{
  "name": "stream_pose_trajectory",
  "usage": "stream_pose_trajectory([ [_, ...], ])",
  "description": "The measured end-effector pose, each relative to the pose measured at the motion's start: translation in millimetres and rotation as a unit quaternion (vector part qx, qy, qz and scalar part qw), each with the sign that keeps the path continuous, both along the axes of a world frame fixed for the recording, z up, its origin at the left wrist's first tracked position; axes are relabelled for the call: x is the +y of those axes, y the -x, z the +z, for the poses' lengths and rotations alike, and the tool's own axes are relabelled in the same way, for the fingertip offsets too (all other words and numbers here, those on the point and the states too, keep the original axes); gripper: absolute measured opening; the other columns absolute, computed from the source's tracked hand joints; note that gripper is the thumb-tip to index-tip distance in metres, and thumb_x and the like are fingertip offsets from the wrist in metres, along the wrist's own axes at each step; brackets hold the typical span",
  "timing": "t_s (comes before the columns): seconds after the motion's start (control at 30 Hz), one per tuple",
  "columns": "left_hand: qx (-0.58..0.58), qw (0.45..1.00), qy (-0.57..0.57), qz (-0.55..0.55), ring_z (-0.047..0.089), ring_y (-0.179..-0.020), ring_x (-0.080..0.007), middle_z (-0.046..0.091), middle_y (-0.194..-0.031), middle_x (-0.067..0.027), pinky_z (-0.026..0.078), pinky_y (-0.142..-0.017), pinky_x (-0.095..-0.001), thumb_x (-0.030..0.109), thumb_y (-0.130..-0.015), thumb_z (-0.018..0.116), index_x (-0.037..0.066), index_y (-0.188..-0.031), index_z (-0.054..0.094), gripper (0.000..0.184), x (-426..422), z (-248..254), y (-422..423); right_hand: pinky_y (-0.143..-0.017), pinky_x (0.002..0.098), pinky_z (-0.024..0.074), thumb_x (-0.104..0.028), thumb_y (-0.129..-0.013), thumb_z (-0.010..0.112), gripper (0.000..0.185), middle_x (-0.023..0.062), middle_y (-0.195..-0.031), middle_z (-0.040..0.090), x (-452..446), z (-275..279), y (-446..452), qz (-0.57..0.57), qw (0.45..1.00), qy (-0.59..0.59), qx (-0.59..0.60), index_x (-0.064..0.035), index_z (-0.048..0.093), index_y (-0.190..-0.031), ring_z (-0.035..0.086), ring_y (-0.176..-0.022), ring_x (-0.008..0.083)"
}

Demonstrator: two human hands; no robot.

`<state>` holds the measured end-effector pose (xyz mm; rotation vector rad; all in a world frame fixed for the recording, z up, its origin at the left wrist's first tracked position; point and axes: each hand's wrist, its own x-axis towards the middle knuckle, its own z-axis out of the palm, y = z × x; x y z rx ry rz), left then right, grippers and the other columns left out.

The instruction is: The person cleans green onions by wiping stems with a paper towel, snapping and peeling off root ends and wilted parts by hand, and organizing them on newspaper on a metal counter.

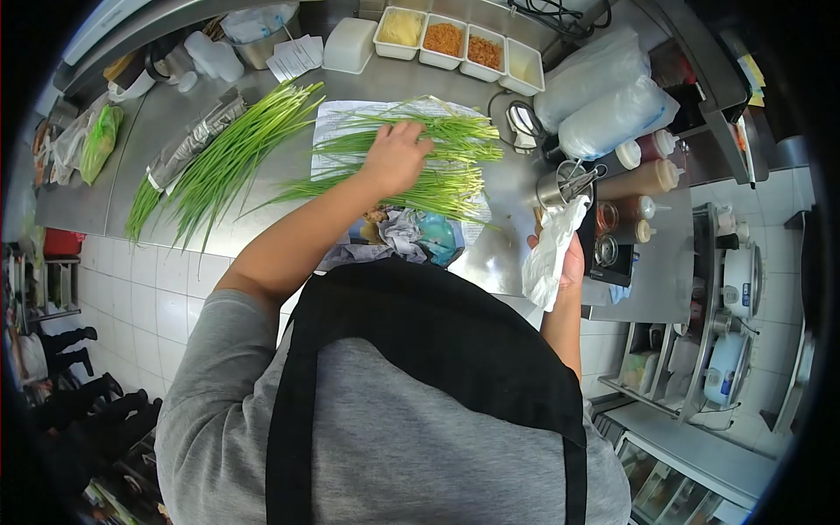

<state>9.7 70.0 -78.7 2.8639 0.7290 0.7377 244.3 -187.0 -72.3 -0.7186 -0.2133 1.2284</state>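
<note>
I see the long green stalks [459, 131] spread in bunches over printed paper [328, 140] in the middle of the metal desk [490, 262], paler ends toward the right. My left hand [398, 157] reaches in from the near left and rests on them; its fingers are bent downward, but I cannot tell whether its grip is closed on any stalks. My right hand [571, 262], near the desk's near edge on the right, has its grip closed on a crumpled white cloth [553, 254], which hides part of the fingers.

Between my arms, on the near side of the stalks, lies a heap of crumpled printed paper [401, 234]. To the left, a second bundle of green stalks [241, 157] lies slanted beside a newspaper-wrapped bunch [197, 140]. Along the far side I see a row of white tubs [442, 44] with yellow and orange-brown contents, the rightmost one pale inside. Just beyond my right hand stands a metal cup [553, 189] holding utensils, with squeeze bottles [639, 179] to its right and filled plastic bags [612, 96] farther back. Dark-clothed legs [70, 346] show at the far left, above a tiled floor [149, 306].
</note>
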Motion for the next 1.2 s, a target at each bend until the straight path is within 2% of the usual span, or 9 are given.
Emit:
stream_pose_trajectory([
  [0.2,0.081,0.988,0.072,-0.109,0.045,-0.105,-0.0231,0.052,-0.105,-0.0048,0.034,-0.088,-0.0423,0.009,-0.072,0.057,0.015,-0.093,0.065,0.023,0.7,4.4,-7.7,-0.075,0.0456,0.0491,-0.03,-0.09,0.052,0.029,0.0068,-0.101,0.062,3.7,-9.6,1.0,-0.003,1.0,0.0,0.016,-0.0137,0.054,-0.114,0.06,-0.086,0.024],
  [0.3,0.059,0.992,0.026,-0.112,0.046,-0.104,-0.0221,0.052,-0.103,-0.0029,0.035,-0.086,-0.0412,0.011,-0.075,0.058,0.014,-0.086,0.065,0.014,-14.2,-0.5,-20.0,-0.076,0.0468,0.0498,-0.03,-0.089,0.052,0.032,0.0088,-0.1,0.062,10.2,-10.3,4.2,0.004,1.0,0.002,0.024,-0.0093,0.054,-0.114,0.06,-0.086,0.0255],
  [0.5,0.04,0.995,0.049,-0.075,0.045,-0.102,-0.0221,0.051,-0.1,-0.0036,0.034,-0.086,-0.0404,0.013,-0.075,0.058,0.014,-0.087,0.065,0.013,-18.2,0.9,-41.0,-0.074,0.0467,0.051,-0.029,-0.09,0.05,0.033,0.0101,-0.099,0.062,10.7,-6.9,14.2,0.01,1.0,-0.009,0.011,-0.0068,0.053,-0.114,0.061,-0.085,0.0261],
  [0.6,0.157,0.987,0.044,0.001,0.044,-0.104,-0.0227,0.05,-0.101,-0.0041,0.033,-0.087,-0.0416,0.01,-0.073,0.059,0.014,-0.087,0.065,0.016,-14.7,11.7,-45.0,-0.073,0.0471,0.0514,-0.029,-0.09,0.05,0.032,0.0099,-0.098,0.062,4.7,-8.2,13.0,-0.01,1.0,0.013,0.002,-0.0074,0.053,-0.114,0.061,-0.085,0.026],
  [0.7,0.067,0.997,0.027,0.017,0.043,-0.107,-0.0227,0.049,-0.107,-0.0046,0.032,-0.088,-0.043,0.011,-0.071,0.059,0.013,-0.084,0.065,0.015,-9.3,5.7,-46.8,-0.072,0.0479,0.0517,-0.027,-0.09,0.051,0.031,0.0094,-0.098,0.062,2.7,-10.3,11.5,-0.029,0.999,0.023,-0.01,-0.008,0.053,-0.114,0.061,-0.085,0.0259],
  [0.8,-0.019,0.991,0.021,-0.134,0.045,-0.107,-0.0225,0.053,-0.105,-0.0042,0.031,-0.089,-0.0434,0.013,-0.073,0.057,0.012,-0.085,0.065,0.014,-9.5,9.3,-48.4,-0.072,0.049,0.0518,-0.025,-0.089,0.053,0.031,0.0087,-0.099,0.062,4.9,-14.3,10.4,-0.027,0.999,0.032,-0.006,-0.0087,0.052,-0.116,0.061,-0.085,0.0256],
  [0.9,0.128,0.974,0.092,-0.162,0.048,-0.105,-0.0225,0.059,-0.098,-0.0028,0.031,-0.09,-0.0438,0.013,-0.076,0.054,0.012,-0.089,0.063,0.016,-16.8,19.1,-54.1,-0.073,0.0496,0.0517,-0.024,-0.088,0.054,0.033,0.0082,-0.101,0.061,8.5,-16.4,10.6,-0.027,0.999,0.043,-0.006,-0.0095,0.051,-0.118,0.061,-0.085,0.0253],
  [1.0,0.263,0.957,0.096,-0.074,0.05,-0.102,-0.0227,0.061,-0.089,-0.0013,0.031,-0.09,-0.0448,0.011,-0.075,0.054,0.012,-0.093,0.062,0.02,-14.2,21.5,-53.7,-0.073,0.0495,0.0517,-0.023,-0.088,0.054,0.035,0.0077,-0.103,0.061,6.9,-15.1,11.0,-0.028,0.999,0.035,-0.018,-0.0102,0.049,-0.12,0.061,-0.086,0.0251],
  [1.2,0.114,0.992,-0.036,0.039,0.049,-0.103,-0.0234,0.057,-0.103,-0.0077,0.03,-0.09,-0.0476,0.012,-0.073,0.059,0.01,-0.101,0.061,0.028,2.1,12.9,-40.5,-0.072,0.0477,0.052,-0.023,-0.089,0.052,0.034,0.0074,-0.105,0.06,2.2,-8.0,11.8,-0.038,0.998,0.035,-0.046,-0.0108,0.048,-0.121,0.061,-0.087,0.0249],
])
